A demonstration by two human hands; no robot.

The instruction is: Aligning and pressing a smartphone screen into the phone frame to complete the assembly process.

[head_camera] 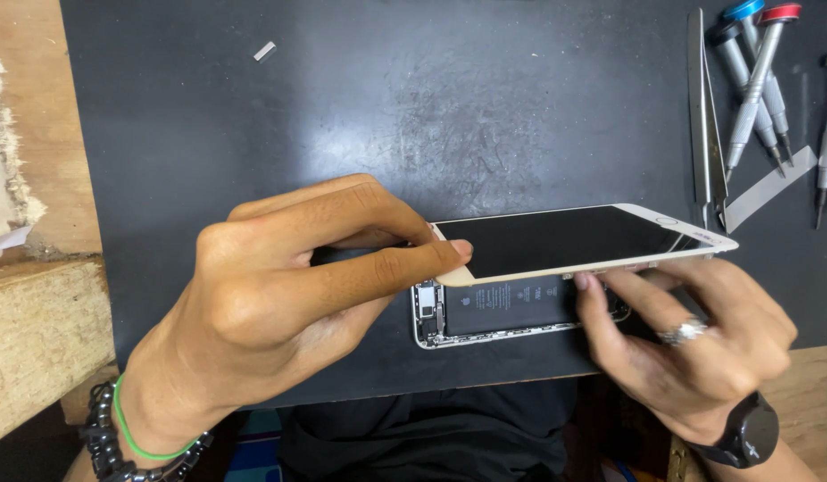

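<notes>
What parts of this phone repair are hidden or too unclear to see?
Head view only:
- Most of the phone body lies hidden under the lifted screen and both hands.
- How the screen joins the body at the right end: covered by the right hand.
- Left hand fingertips: tucked behind the screen's corner.
- Screwdrivers: tops cut off by the edge; tips too small.
- Small metal piece: too small to identify.

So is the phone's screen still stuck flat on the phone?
No, the screen is lifted up at an angle by both hands, and the battery shows inside the phone body underneath.
</notes>
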